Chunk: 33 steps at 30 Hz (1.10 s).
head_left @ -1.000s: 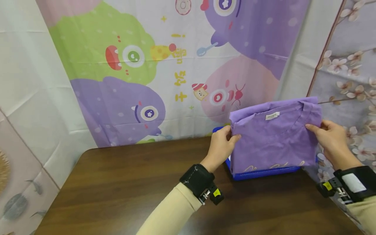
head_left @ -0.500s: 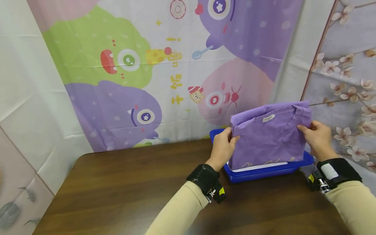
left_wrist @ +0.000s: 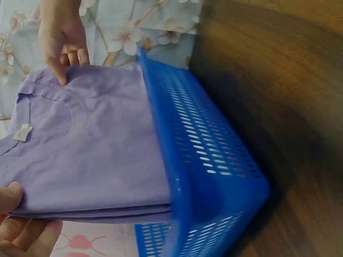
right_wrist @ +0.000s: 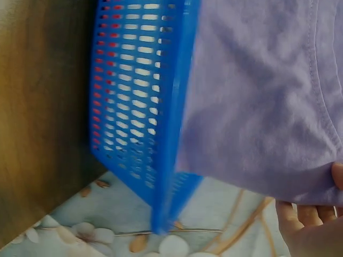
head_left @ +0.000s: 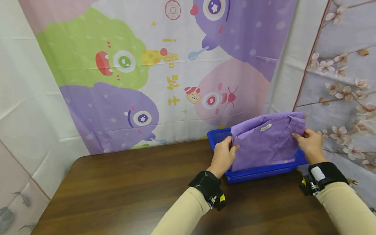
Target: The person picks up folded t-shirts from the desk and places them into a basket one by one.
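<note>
A folded purple T-shirt point(head_left: 264, 143) with a white neck label stands upright, its lower edge inside a blue plastic basket point(head_left: 255, 174). My left hand point(head_left: 221, 155) pinches the shirt's left side between thumb and fingers. At the opposite side, my right hand point(head_left: 309, 145) grips the shirt near the shoulder, thumb in front. The left wrist view shows the shirt point(left_wrist: 96, 144) as a stack of folded layers going down past the basket's rim point(left_wrist: 161, 128). Through the slots in the basket wall point(right_wrist: 131, 80), something white and red shows in the right wrist view.
The basket stands on a brown wooden table point(head_left: 132, 192), near its back right corner. Behind the table hangs a cartoon-printed curtain point(head_left: 176, 114). A flower-printed cloth point(head_left: 346, 98) covers the right side.
Both hands have lowered the shirt, so its bottom edge has gone from in front of the basket's rim to inside it. The head view has shifted slightly.
</note>
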Each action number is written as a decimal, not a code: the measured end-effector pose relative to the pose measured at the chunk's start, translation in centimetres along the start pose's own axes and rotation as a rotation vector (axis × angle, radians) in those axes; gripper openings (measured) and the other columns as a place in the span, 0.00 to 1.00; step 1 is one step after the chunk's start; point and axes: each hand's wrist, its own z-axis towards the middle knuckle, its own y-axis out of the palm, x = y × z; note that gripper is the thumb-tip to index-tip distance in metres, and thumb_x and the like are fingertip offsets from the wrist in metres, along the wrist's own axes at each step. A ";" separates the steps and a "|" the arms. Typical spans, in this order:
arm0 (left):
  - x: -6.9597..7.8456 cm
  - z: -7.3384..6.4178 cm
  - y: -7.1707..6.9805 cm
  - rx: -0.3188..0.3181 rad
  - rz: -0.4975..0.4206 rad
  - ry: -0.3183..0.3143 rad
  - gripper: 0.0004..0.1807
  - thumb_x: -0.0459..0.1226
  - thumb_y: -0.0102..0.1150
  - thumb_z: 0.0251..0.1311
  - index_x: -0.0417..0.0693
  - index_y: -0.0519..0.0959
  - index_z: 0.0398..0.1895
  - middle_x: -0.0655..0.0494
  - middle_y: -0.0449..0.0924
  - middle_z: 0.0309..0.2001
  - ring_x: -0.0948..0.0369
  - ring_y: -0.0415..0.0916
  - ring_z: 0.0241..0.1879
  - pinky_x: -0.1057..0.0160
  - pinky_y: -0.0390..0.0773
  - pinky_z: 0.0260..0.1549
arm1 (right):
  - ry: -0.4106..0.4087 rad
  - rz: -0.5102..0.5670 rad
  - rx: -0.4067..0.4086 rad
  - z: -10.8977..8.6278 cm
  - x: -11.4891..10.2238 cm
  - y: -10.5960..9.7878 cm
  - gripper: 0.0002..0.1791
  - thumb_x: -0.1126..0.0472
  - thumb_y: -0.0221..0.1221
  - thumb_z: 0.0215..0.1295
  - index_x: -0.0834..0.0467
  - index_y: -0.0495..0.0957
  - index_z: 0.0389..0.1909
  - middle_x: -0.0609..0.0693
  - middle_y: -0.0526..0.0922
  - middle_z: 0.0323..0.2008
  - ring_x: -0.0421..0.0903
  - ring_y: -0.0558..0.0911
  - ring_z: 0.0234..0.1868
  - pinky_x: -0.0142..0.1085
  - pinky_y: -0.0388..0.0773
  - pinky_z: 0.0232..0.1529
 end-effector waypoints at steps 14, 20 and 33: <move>-1.2 -1.4 1.8 -0.039 -0.008 -0.025 0.05 0.34 0.59 0.61 0.40 0.76 0.30 0.47 0.87 0.33 0.58 0.86 0.35 0.76 0.76 0.30 | -0.010 -0.137 -0.014 -0.7 2.8 1.1 0.22 0.64 0.58 0.62 0.79 0.73 0.49 0.78 0.74 0.50 0.71 0.76 0.48 0.45 0.76 0.39; -1.4 -1.4 2.4 -0.001 0.018 -0.010 0.05 0.34 0.60 0.59 0.41 0.76 0.29 0.49 0.84 0.27 0.63 0.78 0.26 0.77 0.69 0.25 | 0.063 -0.221 -0.080 -0.7 3.3 1.1 0.26 0.60 0.54 0.65 0.78 0.67 0.55 0.80 0.68 0.56 0.74 0.69 0.57 0.59 0.68 0.59; -2.2 -1.9 2.7 0.047 0.002 -0.123 0.08 0.31 0.60 0.58 0.39 0.80 0.41 0.47 0.87 0.34 0.58 0.83 0.33 0.71 0.78 0.32 | 0.005 -0.195 -0.052 -1.1 3.1 1.8 0.24 0.60 0.56 0.63 0.79 0.71 0.49 0.81 0.71 0.53 0.74 0.72 0.53 0.59 0.69 0.53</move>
